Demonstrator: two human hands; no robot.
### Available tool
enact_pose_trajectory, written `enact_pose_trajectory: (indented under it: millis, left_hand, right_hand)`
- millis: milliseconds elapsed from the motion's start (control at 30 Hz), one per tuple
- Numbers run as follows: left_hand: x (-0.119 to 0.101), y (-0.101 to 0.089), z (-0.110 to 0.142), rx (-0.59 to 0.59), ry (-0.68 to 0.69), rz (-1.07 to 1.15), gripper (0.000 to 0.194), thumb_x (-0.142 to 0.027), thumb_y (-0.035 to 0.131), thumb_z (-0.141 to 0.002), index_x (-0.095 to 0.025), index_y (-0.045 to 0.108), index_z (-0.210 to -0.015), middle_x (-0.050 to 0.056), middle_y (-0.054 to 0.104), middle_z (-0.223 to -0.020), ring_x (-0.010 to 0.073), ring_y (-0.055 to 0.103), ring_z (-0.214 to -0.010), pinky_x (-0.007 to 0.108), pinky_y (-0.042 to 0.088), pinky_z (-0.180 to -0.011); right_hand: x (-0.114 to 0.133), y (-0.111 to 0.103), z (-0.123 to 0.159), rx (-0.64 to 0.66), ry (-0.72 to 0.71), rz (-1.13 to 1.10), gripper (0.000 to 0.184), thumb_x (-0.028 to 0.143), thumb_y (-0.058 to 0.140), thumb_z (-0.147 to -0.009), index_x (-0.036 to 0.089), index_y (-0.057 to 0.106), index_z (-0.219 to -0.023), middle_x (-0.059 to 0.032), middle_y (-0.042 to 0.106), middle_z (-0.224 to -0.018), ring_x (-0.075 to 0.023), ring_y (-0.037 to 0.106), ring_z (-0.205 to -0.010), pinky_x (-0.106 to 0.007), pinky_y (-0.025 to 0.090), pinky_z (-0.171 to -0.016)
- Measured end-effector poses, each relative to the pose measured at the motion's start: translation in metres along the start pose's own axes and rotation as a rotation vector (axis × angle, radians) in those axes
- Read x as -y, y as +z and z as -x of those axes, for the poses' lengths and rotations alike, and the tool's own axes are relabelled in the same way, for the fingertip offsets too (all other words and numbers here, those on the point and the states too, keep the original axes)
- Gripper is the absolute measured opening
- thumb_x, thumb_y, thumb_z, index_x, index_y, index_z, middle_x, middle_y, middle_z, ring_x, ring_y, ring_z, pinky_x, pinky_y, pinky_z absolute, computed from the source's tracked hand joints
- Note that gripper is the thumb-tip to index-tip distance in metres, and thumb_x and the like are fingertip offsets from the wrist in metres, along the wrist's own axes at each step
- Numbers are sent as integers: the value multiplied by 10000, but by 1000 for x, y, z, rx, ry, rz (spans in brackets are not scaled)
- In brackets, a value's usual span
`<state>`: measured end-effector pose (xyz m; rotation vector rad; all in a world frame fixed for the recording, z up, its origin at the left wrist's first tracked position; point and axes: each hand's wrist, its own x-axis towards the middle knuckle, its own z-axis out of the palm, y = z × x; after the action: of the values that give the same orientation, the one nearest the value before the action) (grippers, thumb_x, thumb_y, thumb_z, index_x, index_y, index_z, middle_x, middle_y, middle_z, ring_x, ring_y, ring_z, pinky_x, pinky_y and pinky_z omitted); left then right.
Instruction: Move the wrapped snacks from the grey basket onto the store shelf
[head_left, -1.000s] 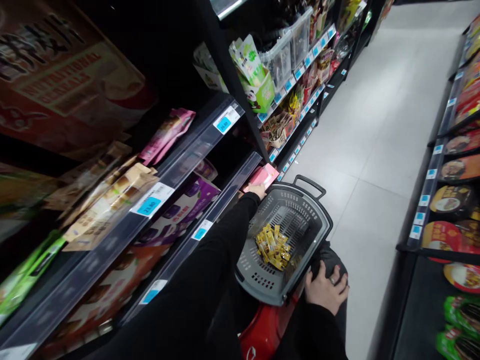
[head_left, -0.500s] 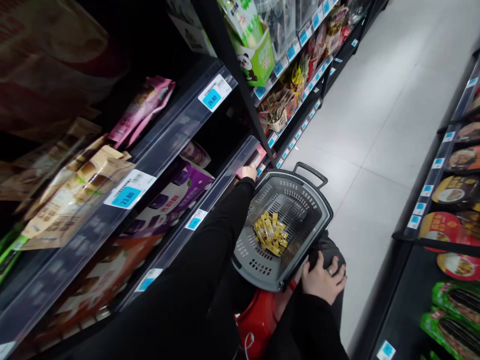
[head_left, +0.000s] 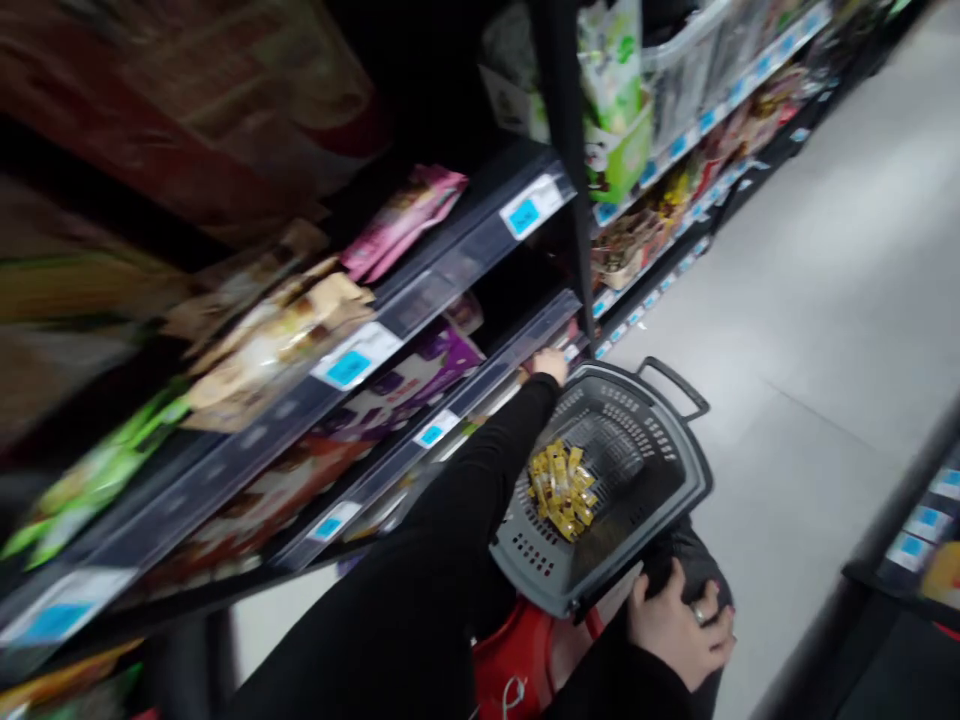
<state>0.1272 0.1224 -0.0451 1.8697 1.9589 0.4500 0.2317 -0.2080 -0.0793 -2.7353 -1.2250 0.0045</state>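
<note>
My left hand (head_left: 551, 365) reaches to the lower shelf on the left, just past the near rim of the basket. Its fingers are smeared and partly hidden, so whether they hold anything does not show; a pinkish item is blurred close to them. My right hand (head_left: 682, 622), with a ring on one finger, rests spread over my knee (head_left: 686, 550) and holds nothing. Between the hands is a grey plastic basket (head_left: 660, 505), tilted, its handle (head_left: 679, 385) at the far end. A heap of small yellow packets (head_left: 562, 490) lies inside it.
Black shelving (head_left: 457, 270) with price tags runs along the left, carrying a pink bag (head_left: 401, 222), beige bags (head_left: 281, 345) and purple bags (head_left: 420, 375). Something red (head_left: 514, 650) is under the basket. Pale floor (head_left: 795, 380) stretches ahead, with another shelf (head_left: 892, 600) at right.
The view has swung left, so everything sits further right and is more blurred. My left hand stays at the lower shelf and my right hand on the knee. The packets remain in the basket.
</note>
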Motion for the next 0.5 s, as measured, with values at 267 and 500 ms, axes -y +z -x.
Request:
enact_pose_trajectory:
  millis: [267,500]
  left_hand:
    - [55,-168,165,-18,901,-59,236,-223,458,-860,-184,610,-1037,63,654,-1024,148,560,-991,289,416,-907]
    - [153,-391,256,-514,-178,-524,383,-333,450,-859,-157,518,-1192,144,569,-1136,306,461,-1099,466,353,-918]
  right_hand:
    - [-26,8,10,172,54,-100,550,411,573,-631,356,547,-1178,-173,348,-1367,-507,255,-1229,-686,229,-794]
    - [-46,5,13,249,76,-163,516,555,513,-587,484,498,-1098,-120,294,-1393,-501,272,-1259,-671,279,-659]
